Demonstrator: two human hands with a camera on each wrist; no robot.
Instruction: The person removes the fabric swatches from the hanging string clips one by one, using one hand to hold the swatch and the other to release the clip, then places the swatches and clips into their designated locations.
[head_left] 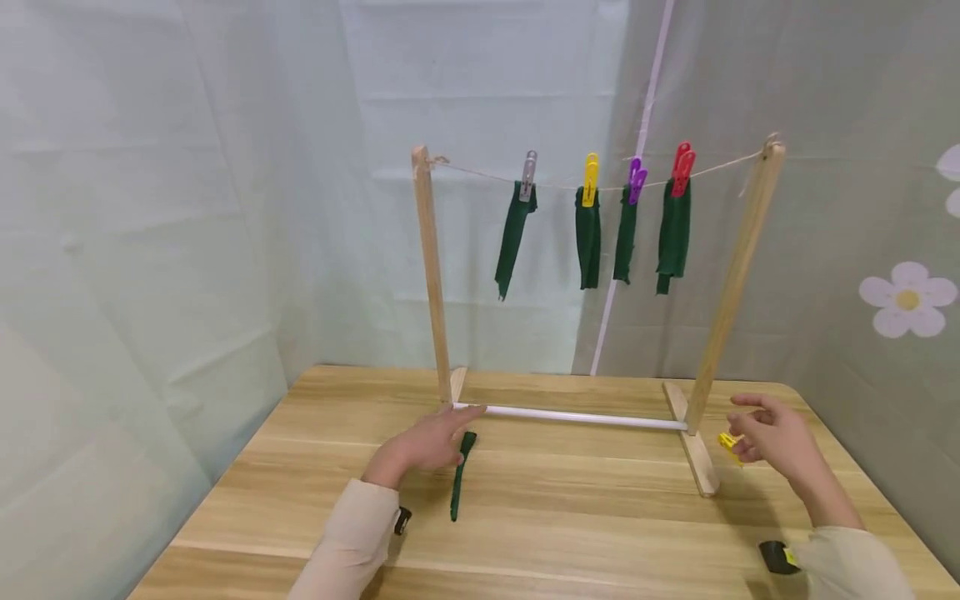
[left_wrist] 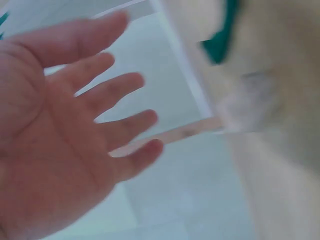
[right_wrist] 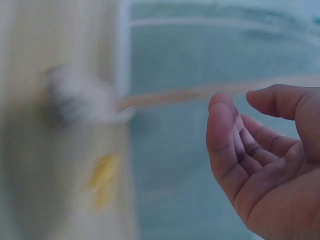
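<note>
Above the table, fingers spread and nothing held, my left hand is over a folded green cloth strip; the left wrist view shows its bare palm. My right hand, fingers loosely bent, hangs beside the rack's right foot. Close to its fingertips in the head view lies a yellow clothespin, partly hidden by them; the right wrist view shows the clothespin apart from the hand. On the string, grey, yellow, purple and red clothespins each hold a green strip.
A wooden rack stands at the back of the table, with a left post, a right post and a white bar low between them. Pale curtains hang behind. Small black items sit at both cuffs.
</note>
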